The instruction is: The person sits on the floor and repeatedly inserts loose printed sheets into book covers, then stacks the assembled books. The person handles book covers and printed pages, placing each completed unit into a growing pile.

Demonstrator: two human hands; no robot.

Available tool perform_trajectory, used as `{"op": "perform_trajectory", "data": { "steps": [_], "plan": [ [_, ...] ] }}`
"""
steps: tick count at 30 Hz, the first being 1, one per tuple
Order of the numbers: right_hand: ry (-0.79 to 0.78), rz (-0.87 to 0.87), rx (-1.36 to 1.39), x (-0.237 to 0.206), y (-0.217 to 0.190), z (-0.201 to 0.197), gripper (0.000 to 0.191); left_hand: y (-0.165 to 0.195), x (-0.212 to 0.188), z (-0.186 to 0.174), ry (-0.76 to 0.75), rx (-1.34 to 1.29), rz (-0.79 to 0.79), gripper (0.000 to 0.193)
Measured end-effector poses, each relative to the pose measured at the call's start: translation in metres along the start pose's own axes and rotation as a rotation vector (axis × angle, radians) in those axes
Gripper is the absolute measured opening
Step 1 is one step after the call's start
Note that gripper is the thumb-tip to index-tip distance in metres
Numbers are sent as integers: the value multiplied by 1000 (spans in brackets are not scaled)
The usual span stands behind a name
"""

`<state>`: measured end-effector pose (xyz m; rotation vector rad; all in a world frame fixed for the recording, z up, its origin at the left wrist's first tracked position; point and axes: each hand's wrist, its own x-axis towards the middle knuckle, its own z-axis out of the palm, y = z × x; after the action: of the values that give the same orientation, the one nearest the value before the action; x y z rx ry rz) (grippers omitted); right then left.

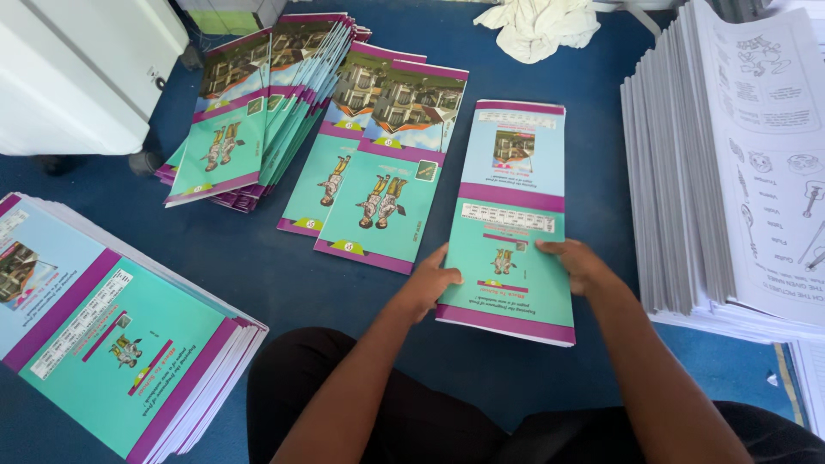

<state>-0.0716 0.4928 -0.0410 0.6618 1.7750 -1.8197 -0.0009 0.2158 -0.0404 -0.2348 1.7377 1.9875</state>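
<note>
A small stack of teal, light-blue and purple booklet covers [514,198] lies on the blue floor in front of me. My left hand [430,285] grips its lower left edge, fingers curled over the side. My right hand [580,265] rests flat on its lower right part, pressing down. Both hands sit on the near half of the stack.
A thick stack of the same covers [103,335] lies at the left. Fanned booklets [258,112] and two more [378,163] lie beyond. A tall pile of white printed sheets [739,163] stands at the right. A white cloth [540,26] and a white box [77,69] sit farther back.
</note>
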Motion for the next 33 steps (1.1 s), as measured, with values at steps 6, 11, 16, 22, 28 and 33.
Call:
{"op": "perform_trajectory", "data": {
  "steps": [6,11,16,22,28,33],
  "plan": [
    [75,-32,19,-13,-9,1,53,-2,6,-5,20,-18,-120,62],
    [93,-93,42,-34,-19,9,56,-9,28,-14,-3,-188,-94,43],
    [27,-171,36,-49,-31,14,59,5,55,-14,-10,-314,39,32],
    [15,-341,-70,-66,-43,19,55,68,79,-22,0,-371,243,28],
    [-20,-525,-120,-74,-53,20,45,116,97,-20,112,-369,276,27],
    [87,-604,-239,-71,-71,15,44,117,96,0,147,-261,508,24]
  ]
}}
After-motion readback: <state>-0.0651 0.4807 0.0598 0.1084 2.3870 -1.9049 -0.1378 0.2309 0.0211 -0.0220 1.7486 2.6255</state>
